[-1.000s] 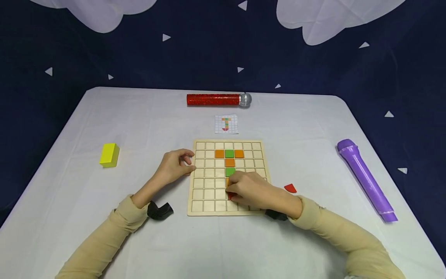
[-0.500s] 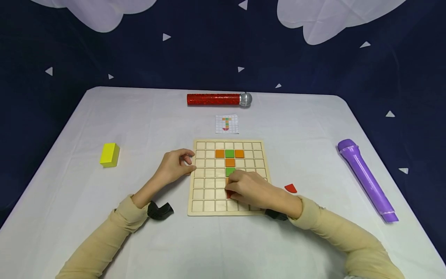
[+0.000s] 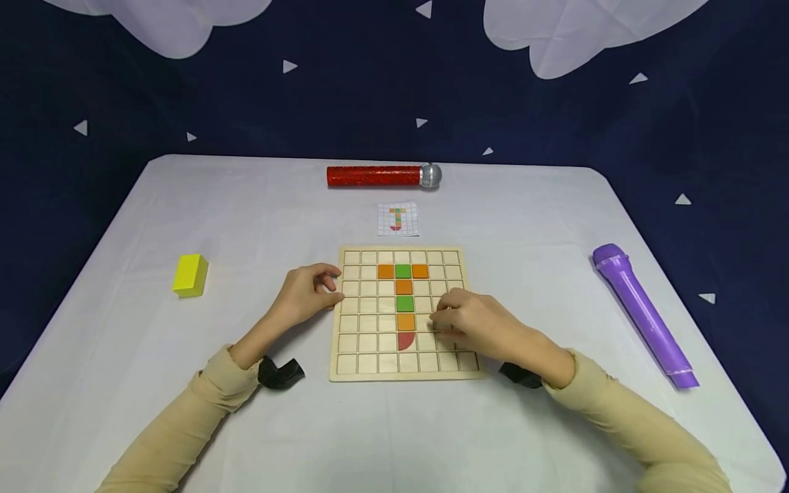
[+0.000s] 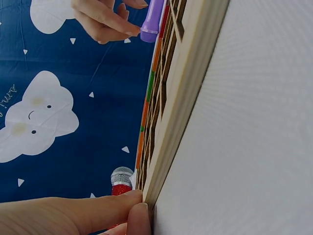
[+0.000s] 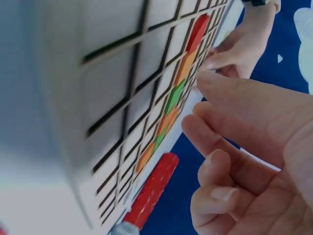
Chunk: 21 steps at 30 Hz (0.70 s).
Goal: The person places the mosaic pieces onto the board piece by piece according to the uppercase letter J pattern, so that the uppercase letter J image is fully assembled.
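Note:
A wooden grid board [image 3: 368, 363] lies flat on the white table. In its cells sit orange tiles [image 3: 403, 287], green tiles [image 3: 404, 303] and, at the column's lower end, a red quarter-circle tile [image 3: 405, 340]. My left hand [image 3: 303, 293] rests thumb and fingertips against the board's left edge; the left wrist view shows the thumb and a finger [image 4: 98, 210] touching that edge. Over the board's right part hovers my right hand [image 3: 477, 322], fingers loosely bent. Nothing shows between its thumb and fingers [image 5: 230, 88] in the right wrist view.
Beyond the board lies a pattern card [image 3: 398, 219] with a J shape. A red microphone [image 3: 374, 176] lies behind it. A yellow block [image 3: 190, 275] stands at left, a purple microphone [image 3: 644, 315] lies at right. A red scrap shows at the right wrist view's corner.
My right hand has let go of the red quarter-circle tile and moved right, uncovering it in its cell. The loose red piece on the table is now hidden in the head view. My left hand stays.

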### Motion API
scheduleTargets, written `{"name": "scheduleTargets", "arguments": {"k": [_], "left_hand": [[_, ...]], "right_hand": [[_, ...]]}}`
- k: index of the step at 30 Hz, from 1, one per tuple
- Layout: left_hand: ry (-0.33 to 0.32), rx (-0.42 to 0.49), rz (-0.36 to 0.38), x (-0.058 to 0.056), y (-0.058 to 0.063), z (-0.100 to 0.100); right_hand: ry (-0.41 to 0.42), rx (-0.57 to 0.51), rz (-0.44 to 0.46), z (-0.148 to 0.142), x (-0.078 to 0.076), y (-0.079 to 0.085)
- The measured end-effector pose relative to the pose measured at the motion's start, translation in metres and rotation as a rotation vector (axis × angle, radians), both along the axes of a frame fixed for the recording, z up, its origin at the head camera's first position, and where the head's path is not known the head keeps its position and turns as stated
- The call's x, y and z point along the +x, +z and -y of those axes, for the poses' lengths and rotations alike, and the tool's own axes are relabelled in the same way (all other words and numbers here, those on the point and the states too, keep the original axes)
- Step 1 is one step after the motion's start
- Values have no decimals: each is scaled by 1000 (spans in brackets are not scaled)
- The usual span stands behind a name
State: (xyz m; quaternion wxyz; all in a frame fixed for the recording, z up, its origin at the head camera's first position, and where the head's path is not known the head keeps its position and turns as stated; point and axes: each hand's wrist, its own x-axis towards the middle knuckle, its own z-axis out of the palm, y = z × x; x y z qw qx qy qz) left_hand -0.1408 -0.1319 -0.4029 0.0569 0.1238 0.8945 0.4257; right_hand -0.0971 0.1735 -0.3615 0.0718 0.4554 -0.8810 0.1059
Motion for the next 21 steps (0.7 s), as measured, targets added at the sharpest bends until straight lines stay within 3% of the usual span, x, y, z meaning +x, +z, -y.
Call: {"name": "scheduleTargets", "arguments": {"k": [8, 15, 21], "left_hand": [[6, 5, -1, 0, 1, -1], [15, 11, 10, -1, 0, 0], [9, 16, 12, -2, -2, 0]], "right_hand": [[-129, 12, -1, -27, 4, 0], [-184, 18, -35, -47, 8, -4], [-244, 44, -5, -59, 12, -7]]}}
